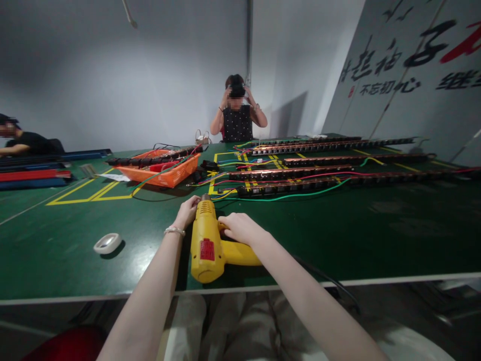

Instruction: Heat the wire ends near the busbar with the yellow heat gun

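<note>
A yellow heat gun (207, 245) lies on the green table (75, 260) near its front edge, nozzle pointing away from me. My left hand (187, 211) rests against the left side of its barrel near the nozzle, fingers curled. My right hand (240, 227) lies over the handle and right side of the gun, fingers bent down onto it. A black cord (326, 281) runs from the handle off the table's front edge.
A white tape roll (107, 243) sits at the left. An orange basket (165, 170) with parts and long power strips (300, 175) with coloured wires lie farther back. One person sits across the table (237, 118), another at far left (22, 141).
</note>
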A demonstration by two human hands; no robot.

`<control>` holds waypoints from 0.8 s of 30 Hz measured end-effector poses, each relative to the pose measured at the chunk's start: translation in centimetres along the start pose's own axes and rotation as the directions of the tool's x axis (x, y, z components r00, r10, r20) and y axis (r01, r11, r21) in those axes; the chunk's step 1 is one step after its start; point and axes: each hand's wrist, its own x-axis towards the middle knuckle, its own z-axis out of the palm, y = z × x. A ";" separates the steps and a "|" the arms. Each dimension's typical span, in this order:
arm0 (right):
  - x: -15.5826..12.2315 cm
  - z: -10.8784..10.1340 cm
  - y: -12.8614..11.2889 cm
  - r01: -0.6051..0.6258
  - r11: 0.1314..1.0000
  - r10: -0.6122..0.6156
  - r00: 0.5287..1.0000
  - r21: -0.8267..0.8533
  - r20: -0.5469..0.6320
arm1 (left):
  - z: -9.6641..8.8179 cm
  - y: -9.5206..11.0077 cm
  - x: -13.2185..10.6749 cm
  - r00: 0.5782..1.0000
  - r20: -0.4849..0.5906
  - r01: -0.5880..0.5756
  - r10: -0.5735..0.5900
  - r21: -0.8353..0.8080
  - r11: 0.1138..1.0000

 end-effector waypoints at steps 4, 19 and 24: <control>-0.3 0.0 0.4 0.002 1.000 -0.002 1.000 0.004 0.024 | 0.3 -0.3 0.2 0.999 -0.034 0.015 -0.014 0.028 0.999; -3.7 -1.1 5.2 -0.166 0.984 0.161 0.985 0.069 0.069 | 1.1 -1.6 0.5 0.999 -0.051 -0.005 0.004 -0.037 0.999; -4.2 -1.2 6.8 -0.224 0.969 0.218 0.974 0.102 0.064 | 1.2 -1.5 0.5 0.998 -0.054 0.008 -0.009 -0.026 1.000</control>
